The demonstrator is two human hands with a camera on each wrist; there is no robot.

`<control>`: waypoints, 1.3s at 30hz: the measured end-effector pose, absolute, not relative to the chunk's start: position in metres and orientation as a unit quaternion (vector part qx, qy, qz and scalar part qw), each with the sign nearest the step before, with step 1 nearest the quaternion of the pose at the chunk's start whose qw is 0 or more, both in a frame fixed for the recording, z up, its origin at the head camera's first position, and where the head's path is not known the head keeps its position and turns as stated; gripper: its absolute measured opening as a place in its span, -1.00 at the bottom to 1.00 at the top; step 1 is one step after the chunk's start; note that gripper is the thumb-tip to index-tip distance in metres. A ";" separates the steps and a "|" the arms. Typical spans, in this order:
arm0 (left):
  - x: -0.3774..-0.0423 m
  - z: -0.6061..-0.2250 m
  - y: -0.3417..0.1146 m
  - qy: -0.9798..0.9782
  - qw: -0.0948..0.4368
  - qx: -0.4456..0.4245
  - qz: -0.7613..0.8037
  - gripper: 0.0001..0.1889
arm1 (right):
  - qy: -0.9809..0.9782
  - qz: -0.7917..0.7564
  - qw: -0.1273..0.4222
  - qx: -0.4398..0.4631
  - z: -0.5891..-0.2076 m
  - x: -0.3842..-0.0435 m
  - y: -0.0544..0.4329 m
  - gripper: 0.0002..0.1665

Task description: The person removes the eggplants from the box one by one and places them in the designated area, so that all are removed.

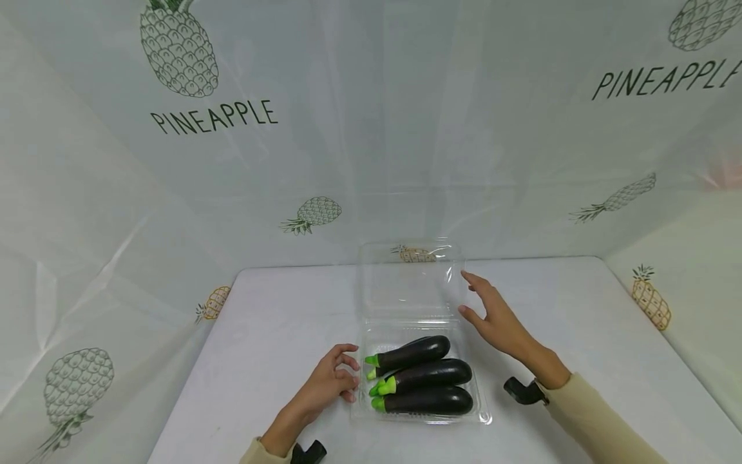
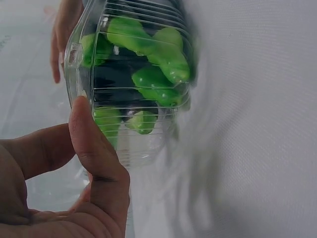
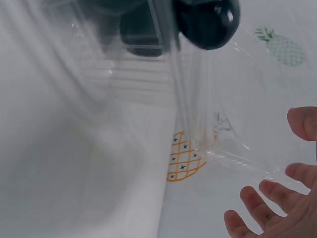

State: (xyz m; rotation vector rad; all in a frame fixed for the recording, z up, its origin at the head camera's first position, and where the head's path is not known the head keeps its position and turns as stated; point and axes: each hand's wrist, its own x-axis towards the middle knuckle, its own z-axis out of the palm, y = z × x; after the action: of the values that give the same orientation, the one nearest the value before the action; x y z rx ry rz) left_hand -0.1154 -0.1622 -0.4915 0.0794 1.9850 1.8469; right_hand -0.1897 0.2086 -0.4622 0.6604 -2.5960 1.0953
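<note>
A clear plastic clamshell box [image 1: 476, 386] lies on the table with its lid [image 1: 406, 290] raised at the far side. Several dark eggplants [image 1: 435, 375] with bright green stem ends lie in the base, stems toward the left. My left hand [image 1: 324, 383] is at the box's left side, fingers loosely bent; in the left wrist view a fingertip [image 2: 81, 106] meets or nearly meets the rim by a small tab. Beside the lid's right edge, my right hand [image 1: 501, 322] has its fingers spread and holds nothing. Whether it touches the lid cannot be told.
A white-covered table [image 1: 278, 322] stands under the box. Behind it and at both sides hangs a pale sheet [image 1: 406, 161] printed with pineapples. A black wrist camera [image 1: 523, 391] sits by the right sleeve, another [image 1: 309, 453] by the left.
</note>
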 end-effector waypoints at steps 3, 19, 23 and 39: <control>-0.115 -0.493 -0.162 0.715 0.215 0.029 0.665 -0.32 | -0.891 0.374 0.112 0.230 -0.465 -0.192 0.209 -0.22; -0.113 -0.496 -0.162 0.708 0.220 0.038 0.670 -0.31 | -0.913 0.351 0.037 0.206 -0.491 -0.197 0.212 -0.26; -0.113 -0.496 -0.162 0.707 0.219 0.038 0.672 -0.31 | -0.913 0.351 0.023 0.205 -0.495 -0.196 0.212 -0.27; -0.113 -0.495 -0.163 0.705 0.220 0.036 0.673 -0.34 | -0.932 0.292 0.041 0.209 -0.491 -0.193 0.213 -0.35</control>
State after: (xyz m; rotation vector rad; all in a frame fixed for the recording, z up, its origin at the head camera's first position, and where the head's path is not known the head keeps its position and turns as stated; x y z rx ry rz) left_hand -0.1134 -0.1628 -0.4948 0.0997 1.9508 1.8625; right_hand -0.1934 0.2127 -0.4905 0.6398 -2.8542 0.8948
